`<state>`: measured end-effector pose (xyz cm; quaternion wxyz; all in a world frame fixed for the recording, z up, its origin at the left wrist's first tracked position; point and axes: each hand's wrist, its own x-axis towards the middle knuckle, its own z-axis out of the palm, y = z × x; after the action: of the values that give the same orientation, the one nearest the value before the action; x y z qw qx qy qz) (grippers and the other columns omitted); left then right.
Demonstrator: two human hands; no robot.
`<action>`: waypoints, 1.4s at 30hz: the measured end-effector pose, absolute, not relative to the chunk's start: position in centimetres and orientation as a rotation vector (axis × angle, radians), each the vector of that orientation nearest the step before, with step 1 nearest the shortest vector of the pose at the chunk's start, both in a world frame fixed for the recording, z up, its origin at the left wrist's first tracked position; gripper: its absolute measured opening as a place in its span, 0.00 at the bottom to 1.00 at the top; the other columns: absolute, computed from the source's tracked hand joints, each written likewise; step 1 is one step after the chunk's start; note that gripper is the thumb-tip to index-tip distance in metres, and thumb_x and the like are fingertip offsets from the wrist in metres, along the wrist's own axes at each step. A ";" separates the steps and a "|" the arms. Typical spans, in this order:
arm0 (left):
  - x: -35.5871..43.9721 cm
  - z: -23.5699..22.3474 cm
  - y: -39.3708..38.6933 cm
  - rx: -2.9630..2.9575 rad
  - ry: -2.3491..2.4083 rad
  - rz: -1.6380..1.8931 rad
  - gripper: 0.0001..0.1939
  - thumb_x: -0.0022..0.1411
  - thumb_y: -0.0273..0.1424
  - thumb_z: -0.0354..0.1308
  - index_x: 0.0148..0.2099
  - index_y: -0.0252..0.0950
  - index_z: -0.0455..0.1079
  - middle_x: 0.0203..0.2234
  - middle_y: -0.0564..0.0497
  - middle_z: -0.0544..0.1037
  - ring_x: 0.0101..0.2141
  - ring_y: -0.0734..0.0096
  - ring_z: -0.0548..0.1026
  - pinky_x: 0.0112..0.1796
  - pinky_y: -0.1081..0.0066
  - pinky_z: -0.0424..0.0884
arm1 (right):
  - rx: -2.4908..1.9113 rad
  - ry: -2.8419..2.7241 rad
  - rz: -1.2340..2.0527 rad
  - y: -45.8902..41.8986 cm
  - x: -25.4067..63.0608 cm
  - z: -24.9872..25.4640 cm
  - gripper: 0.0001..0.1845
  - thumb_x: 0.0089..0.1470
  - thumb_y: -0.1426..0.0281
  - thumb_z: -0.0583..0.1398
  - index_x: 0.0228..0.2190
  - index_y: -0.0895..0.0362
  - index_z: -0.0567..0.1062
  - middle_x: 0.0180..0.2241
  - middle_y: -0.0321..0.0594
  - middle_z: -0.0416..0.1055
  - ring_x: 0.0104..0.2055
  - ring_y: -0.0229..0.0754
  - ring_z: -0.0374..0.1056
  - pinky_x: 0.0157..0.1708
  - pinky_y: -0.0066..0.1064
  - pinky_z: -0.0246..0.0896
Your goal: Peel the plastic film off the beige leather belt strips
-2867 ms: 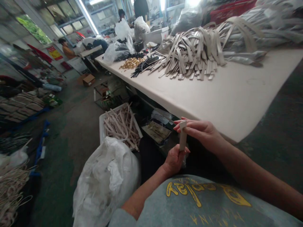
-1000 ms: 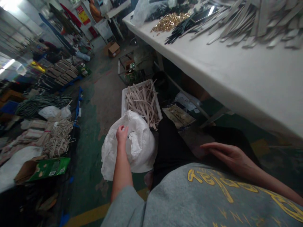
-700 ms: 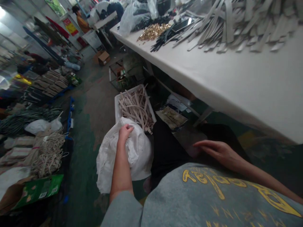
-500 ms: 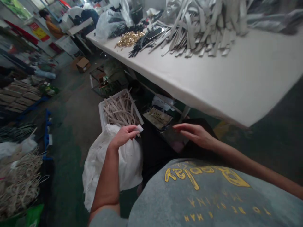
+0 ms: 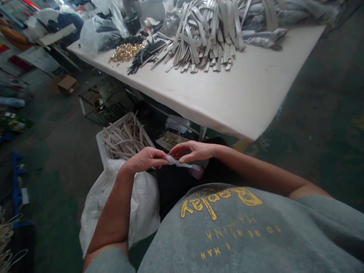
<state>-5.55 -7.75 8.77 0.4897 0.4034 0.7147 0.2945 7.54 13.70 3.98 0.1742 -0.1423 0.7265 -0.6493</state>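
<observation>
A pale, slightly shiny strip (image 5: 188, 165) stretches between my hands, twisted near my left fingers, its loose end hanging to the right. My left hand (image 5: 145, 158) pinches one end between thumb and fingertips. On the other side, my right hand (image 5: 197, 151) has thumb and fingers closed on the strip a little further along. Both hands are above my dark-trousered lap. Just behind my left hand stands a white plastic crate (image 5: 101, 146) of beige strips (image 5: 123, 138). Below my left forearm is a white woven sack (image 5: 143, 206).
Ahead is a pale-topped table (image 5: 222, 96) bearing a heap of grey straps (image 5: 204, 41), gold metal pieces (image 5: 126, 52), black strips (image 5: 142, 57) and clear plastic bags (image 5: 98, 34). Beneath it is a labelled packet (image 5: 167, 140). A cardboard box (image 5: 67, 84) lies on the floor.
My right hand has come left to meet my left hand and taken hold of the strip. The strip now shows drawn out between them. The view has swung to the right.
</observation>
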 end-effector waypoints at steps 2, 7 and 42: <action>-5.2 8.7 -7.5 0.996 1.699 0.697 0.13 0.57 0.37 0.62 0.40 0.35 0.81 0.19 0.53 0.74 0.21 0.76 0.68 0.23 0.77 0.63 | -0.419 2.017 -1.915 13.4 7.1 3.7 0.34 0.51 0.57 0.67 0.56 0.58 0.70 0.54 0.45 0.72 0.54 0.45 0.67 0.52 0.32 0.62; -5.0 9.1 -6.6 1.026 1.657 0.669 0.14 0.56 0.38 0.62 0.41 0.36 0.81 0.19 0.55 0.73 0.21 0.77 0.67 0.23 0.78 0.62 | -0.449 1.925 -1.789 12.9 6.4 3.2 0.23 0.55 0.53 0.62 0.39 0.61 0.78 0.35 0.39 0.77 0.38 0.39 0.70 0.40 0.28 0.62; 3.2 -2.0 -4.4 0.351 1.626 1.643 0.23 0.55 0.41 0.64 0.50 0.36 0.69 0.26 0.54 0.77 0.24 0.76 0.71 0.29 0.75 0.67 | 0.627 2.059 -2.226 11.5 5.6 -1.8 0.20 0.49 0.54 0.65 0.30 0.59 0.75 0.26 0.37 0.74 0.28 0.36 0.67 0.31 0.27 0.65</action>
<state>3.21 -4.44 -2.05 0.3912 0.1382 0.6401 0.6467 5.57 11.45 -1.82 0.0226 0.2025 0.6647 -0.7188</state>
